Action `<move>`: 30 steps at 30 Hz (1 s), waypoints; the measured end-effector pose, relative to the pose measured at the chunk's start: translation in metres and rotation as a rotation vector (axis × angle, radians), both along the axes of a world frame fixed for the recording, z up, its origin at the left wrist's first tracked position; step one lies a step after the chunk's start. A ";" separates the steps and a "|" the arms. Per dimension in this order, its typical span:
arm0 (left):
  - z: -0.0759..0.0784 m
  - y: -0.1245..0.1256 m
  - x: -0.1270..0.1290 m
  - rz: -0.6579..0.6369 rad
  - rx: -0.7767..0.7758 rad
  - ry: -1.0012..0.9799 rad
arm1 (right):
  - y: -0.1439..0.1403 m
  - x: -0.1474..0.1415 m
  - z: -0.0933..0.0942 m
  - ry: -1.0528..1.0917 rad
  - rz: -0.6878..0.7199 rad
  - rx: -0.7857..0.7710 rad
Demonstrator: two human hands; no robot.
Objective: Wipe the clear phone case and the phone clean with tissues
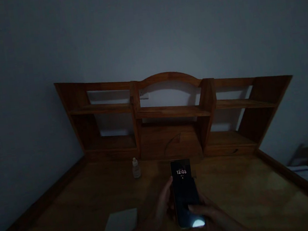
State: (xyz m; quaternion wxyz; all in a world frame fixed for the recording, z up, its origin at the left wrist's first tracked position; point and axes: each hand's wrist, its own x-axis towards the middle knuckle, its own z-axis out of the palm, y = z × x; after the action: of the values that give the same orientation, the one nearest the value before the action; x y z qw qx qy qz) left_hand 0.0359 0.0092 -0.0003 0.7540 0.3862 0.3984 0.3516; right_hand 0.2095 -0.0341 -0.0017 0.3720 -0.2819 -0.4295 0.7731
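We see a dim room and a wooden counter (235, 195) with a shelved hutch (173, 113) standing along its far edge. Above the counter's near middle, we find a phone (184, 191) held upright, its dark screen showing 12:03 near the top and a bright glare at the bottom. The left hand (164, 201) wraps the phone's left edge, fingers curled closed against it. The right hand (209, 213) cups the phone from the lower right, closed around it, with its thumb lying across the lower part of the screen. Both hands are thus clamped on the phone, which hangs over the counter rather than resting on it, as far as we can tell in this light.

A small pale bottle (136, 168) stands upright near the far edge, just in front of the hutch and left of the phone. A white sheet of paper (118, 227) lies flat toward the near edge, left of the left hand.
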 end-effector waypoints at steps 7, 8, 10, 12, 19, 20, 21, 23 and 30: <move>0.003 0.002 -0.001 0.010 0.018 -0.038 | 0.003 -0.001 -0.005 0.028 0.005 -0.047; 0.003 0.003 -0.001 0.011 0.013 -0.035 | 0.003 -0.001 -0.006 0.035 -0.006 -0.065; 0.004 0.008 -0.002 0.037 0.002 -0.027 | 0.003 -0.004 -0.006 0.040 -0.026 -0.097; 0.007 0.014 -0.005 0.104 0.018 -0.001 | 0.001 -0.007 -0.005 0.029 -0.066 -0.108; 0.018 0.031 -0.015 0.172 0.123 0.077 | -0.008 -0.019 0.003 -0.045 -0.260 -0.103; 0.018 0.031 -0.015 0.169 0.111 0.068 | -0.008 -0.018 0.003 -0.054 -0.270 -0.090; 0.018 0.032 -0.015 0.170 0.099 0.066 | -0.009 -0.018 0.003 -0.061 -0.281 -0.073; 0.016 0.031 -0.015 0.177 0.091 0.083 | -0.009 -0.015 0.003 -0.109 -0.313 -0.023; 0.001 0.031 -0.018 0.148 0.065 0.065 | -0.010 -0.008 0.000 -0.330 -0.370 0.172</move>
State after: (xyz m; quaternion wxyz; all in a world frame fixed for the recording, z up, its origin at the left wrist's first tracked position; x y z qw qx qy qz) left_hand 0.0181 0.0404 0.0011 0.6998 0.3908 0.4385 0.4065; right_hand 0.2013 -0.0439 -0.0018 0.4546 -0.4453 -0.4896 0.5961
